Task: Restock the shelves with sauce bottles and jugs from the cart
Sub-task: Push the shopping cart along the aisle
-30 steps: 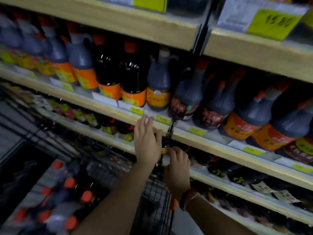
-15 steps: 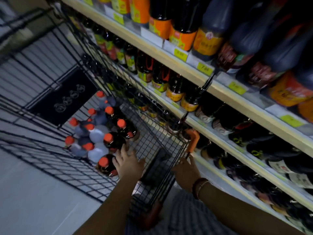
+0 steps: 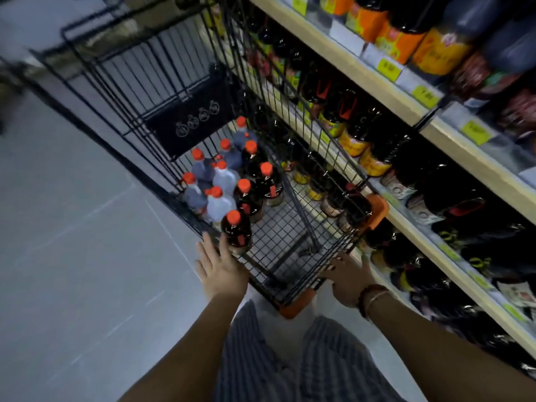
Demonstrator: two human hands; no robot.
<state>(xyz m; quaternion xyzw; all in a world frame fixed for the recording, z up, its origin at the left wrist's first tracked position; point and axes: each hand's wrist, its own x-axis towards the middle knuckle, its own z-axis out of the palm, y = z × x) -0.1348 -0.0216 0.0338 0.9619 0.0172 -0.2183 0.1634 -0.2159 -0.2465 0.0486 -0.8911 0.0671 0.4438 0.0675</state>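
Ten or so orange-capped sauce bottles and jugs (image 3: 223, 181), some dark and some pale grey, stand bunched in the 10 o'clock half of the black wire shopping cart (image 3: 290, 256), above the grey tiled floor (image 3: 72, 227). The left hand (image 3: 222, 272) is spread flat with straight fingers and grips nothing. Its fingertips reach the foot of the nearest dark round bottle with an orange cap (image 3: 235, 232), and whether they touch it or lie just beside it cannot be told. That bottle sits at about 1 o'clock from the palm and stands upright, its long axis running toward 12 o'clock in the view. My judgement is that the left hand, plainly the nearer, need only curl round the body to lift it. At 3 o'clock from it, the right hand (image 3: 349, 281), with a beaded bracelet (image 3: 374, 297) on its wrist, rests on the cart's near wire wall. I cannot tell if its fingers hook the wire. Pale wooden shelves (image 3: 385, 91) packed with dark bottles run along the cart's 3 o'clock side. A second ago both hands were up at the shelf edge. Half a second ago the left hand lay at the bottle's 3 o'clock side, and now it lies at 7 o'clock. The right hand has slid down from the orange corner bumper (image 3: 377, 208).
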